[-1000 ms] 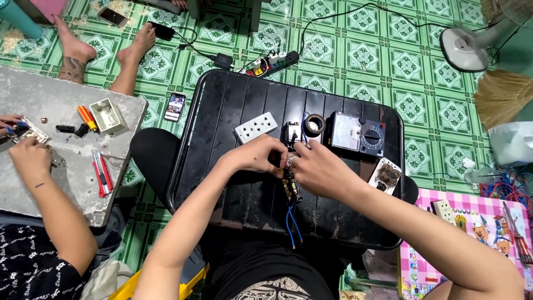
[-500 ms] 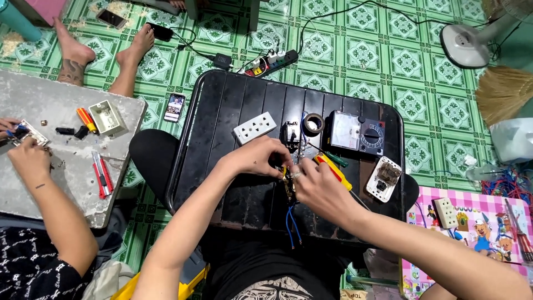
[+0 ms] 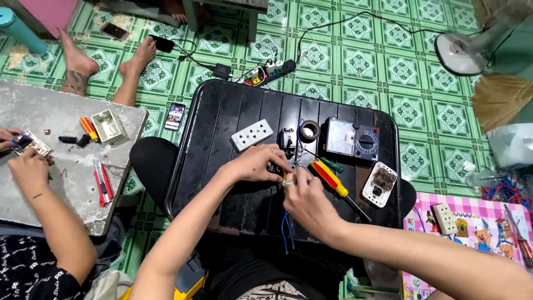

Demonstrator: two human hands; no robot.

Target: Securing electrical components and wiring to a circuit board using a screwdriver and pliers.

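both hands' grip stays clenched on the small part [image 3: 287,179], the screwdriver [image 3: 331,179] now lowered.

The small part between the left hand [image 3: 256,164] and right hand [image 3: 308,200] is mostly hidden by fingers; near the black tray's [image 3: 222,116] front edge, only blue wires [image 3: 286,236] show.

The right hand [image 3: 311,200] now holds a red and yellow screwdriver [image 3: 333,180], which was not in it one second ago; it came into the hand half a second ago. The hand has moved a little lower and nearer to the person. The left hand [image 3: 261,164] has also shifted slightly toward the blue wires [image 3: 286,236].
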